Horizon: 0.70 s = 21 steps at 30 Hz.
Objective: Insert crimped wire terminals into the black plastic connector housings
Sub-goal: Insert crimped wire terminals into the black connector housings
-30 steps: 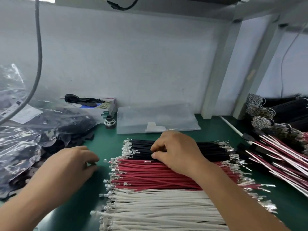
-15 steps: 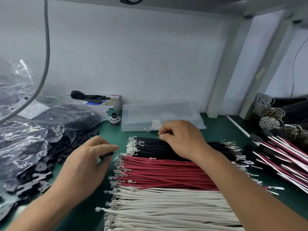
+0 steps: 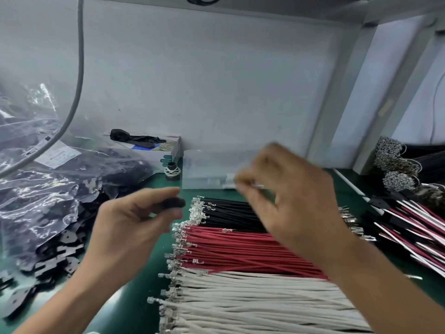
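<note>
My left hand (image 3: 130, 227) pinches a small black connector housing (image 3: 172, 203) between thumb and fingers, just left of the wire rows. My right hand (image 3: 293, 201) is raised above the black wires (image 3: 228, 213) and blurred by motion. Its thumb and forefinger are pinched together, with a pale glint like a wire's metal terminal beside the fingertips; the wire itself is hidden by the hand. Rows of red wires (image 3: 240, 251) and white wires (image 3: 240, 302) lie nearer me, crimped terminals pointing left.
Loose black housings (image 3: 55, 261) spill from a clear bag (image 3: 48, 201) on the left. Wires fitted with housings (image 3: 414, 227) lie at the right, with dark wire bundles (image 3: 397, 165) behind them. A clear plastic sleeve (image 3: 212, 169), a small box (image 3: 156, 153) and a spool (image 3: 172, 171) stand by the back wall.
My right hand has lifted off the black wire row with its fingers pinched. My left hand has risen and moved right toward it with the housing.
</note>
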Motion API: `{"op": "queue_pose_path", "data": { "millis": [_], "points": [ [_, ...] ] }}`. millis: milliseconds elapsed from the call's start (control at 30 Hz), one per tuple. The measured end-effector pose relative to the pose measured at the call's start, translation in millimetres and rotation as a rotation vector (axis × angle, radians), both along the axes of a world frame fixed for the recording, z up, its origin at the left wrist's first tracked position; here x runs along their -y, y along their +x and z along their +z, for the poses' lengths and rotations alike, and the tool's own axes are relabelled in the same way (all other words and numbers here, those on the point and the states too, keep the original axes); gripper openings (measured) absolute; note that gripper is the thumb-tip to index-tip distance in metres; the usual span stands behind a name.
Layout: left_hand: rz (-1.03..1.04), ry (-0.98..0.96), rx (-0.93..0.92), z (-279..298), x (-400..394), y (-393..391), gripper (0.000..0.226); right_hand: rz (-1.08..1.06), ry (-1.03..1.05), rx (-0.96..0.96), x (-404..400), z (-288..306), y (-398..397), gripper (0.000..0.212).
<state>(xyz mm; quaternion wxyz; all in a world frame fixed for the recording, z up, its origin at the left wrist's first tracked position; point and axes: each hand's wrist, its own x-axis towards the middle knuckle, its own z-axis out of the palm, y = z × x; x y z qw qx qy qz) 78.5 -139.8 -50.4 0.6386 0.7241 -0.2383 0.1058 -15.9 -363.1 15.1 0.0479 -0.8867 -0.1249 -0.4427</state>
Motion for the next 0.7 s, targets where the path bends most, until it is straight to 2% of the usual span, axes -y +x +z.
{"op": "queue_pose_path", "data": {
  "millis": [67, 167, 333, 600, 700],
  "points": [
    [-0.154, -0.12, -0.137, 1.6, 8.4, -14.1, 0.034, 0.028, 0.043, -0.063, -5.0, -27.1, -15.4, 0.007],
    [-0.228, -0.103, -0.215, 1.2, 16.7, -23.3, 0.036, 0.048, 0.184, -0.115, -1.9, -49.5, -24.0, 0.008],
    [-0.282, -0.061, -0.237, 2.8, 20.5, -30.2, 0.026, 0.039, 0.259, -0.2, 2.8, -53.2, -26.9, 0.011],
    [-0.294, -0.054, -0.266, 4.9, 21.2, -34.3, 0.025, 0.056, 0.257, -0.283, -0.3, -50.9, -27.4, 0.013],
    [-0.314, -0.035, -0.268, 5.2, 19.7, -33.7, 0.024, 0.106, 0.317, -0.357, 0.6, -49.4, -27.5, 0.013]
  ]
}}
